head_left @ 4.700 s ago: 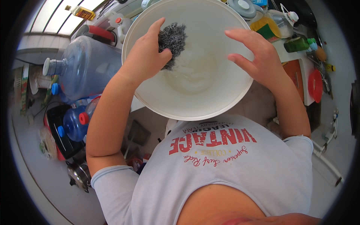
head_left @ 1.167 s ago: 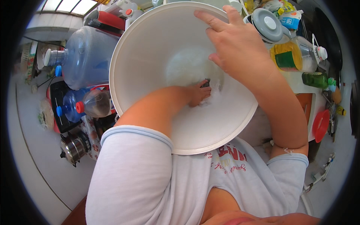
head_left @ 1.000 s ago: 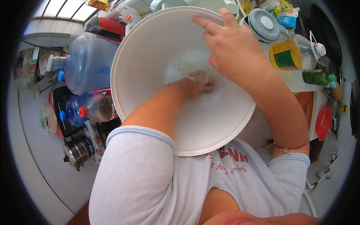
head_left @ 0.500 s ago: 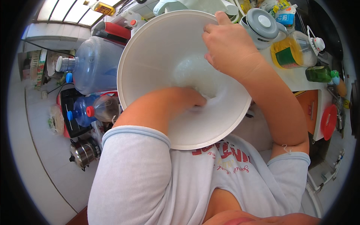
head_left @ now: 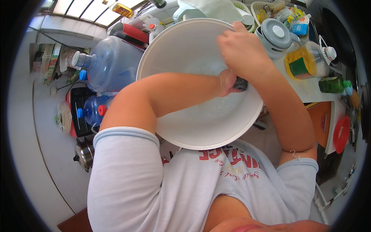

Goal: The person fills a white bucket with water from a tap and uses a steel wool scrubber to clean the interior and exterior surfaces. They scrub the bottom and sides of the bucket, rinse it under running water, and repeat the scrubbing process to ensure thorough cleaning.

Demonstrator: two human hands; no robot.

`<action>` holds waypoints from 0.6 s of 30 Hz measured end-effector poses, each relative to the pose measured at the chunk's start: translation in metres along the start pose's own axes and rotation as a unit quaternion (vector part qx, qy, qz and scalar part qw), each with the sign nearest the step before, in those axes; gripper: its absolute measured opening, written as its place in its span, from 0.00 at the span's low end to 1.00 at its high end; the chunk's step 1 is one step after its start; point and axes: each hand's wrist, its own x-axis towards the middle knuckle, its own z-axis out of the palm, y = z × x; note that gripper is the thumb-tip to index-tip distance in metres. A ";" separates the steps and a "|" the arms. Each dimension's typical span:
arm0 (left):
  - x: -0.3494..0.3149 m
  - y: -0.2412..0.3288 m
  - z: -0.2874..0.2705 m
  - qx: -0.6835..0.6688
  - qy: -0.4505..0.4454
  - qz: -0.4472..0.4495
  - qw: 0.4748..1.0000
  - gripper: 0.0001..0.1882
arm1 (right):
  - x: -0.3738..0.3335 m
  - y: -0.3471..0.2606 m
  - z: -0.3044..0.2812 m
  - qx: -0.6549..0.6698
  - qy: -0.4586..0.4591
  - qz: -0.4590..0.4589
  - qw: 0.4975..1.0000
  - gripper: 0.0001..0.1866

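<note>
The left hand (head_left: 228, 82) reaches in from the left, its forearm crossing over the left rim of the big white tub (head_left: 176, 46). It holds a dark grey scouring pad (head_left: 242, 84) inside the tub, toward the right side of the wall. The grip is closed around the pad, with the thumb side uppermost; the pad sticks out past the hand on its right, and the part within the fingers is hidden. Whether the pad presses on the wall cannot be told.

The right hand (head_left: 239, 49) is at the far right rim, just beyond the pad, with its wrist close by the pad's right end. Its fingers are curled and blurred on the inner side of the rim; how firmly they have hold of it cannot be told.

Right of the tub, a grey-lidded kettle (head_left: 273, 36), a bottle of yellow oil (head_left: 303, 62) and a green bottle (head_left: 332, 85) are on the worktop (head_left: 309, 88). A large clear blue water jug (head_left: 116, 65) lies just left of the tub.
</note>
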 end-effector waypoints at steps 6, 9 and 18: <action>-0.065 -0.007 0.007 0.314 -0.081 0.032 0.945 0.22 | 0.002 -0.002 0.003 -0.010 0.020 -0.002 1.000 0.04; -0.143 0.002 0.023 0.461 -0.112 0.020 0.880 0.23 | 0.004 -0.005 -0.002 -0.028 -0.011 -0.022 0.999 0.05; -0.160 0.023 -0.085 0.883 -0.204 -0.126 0.405 0.18 | -0.001 0.000 0.004 -0.024 0.035 -0.011 0.999 0.05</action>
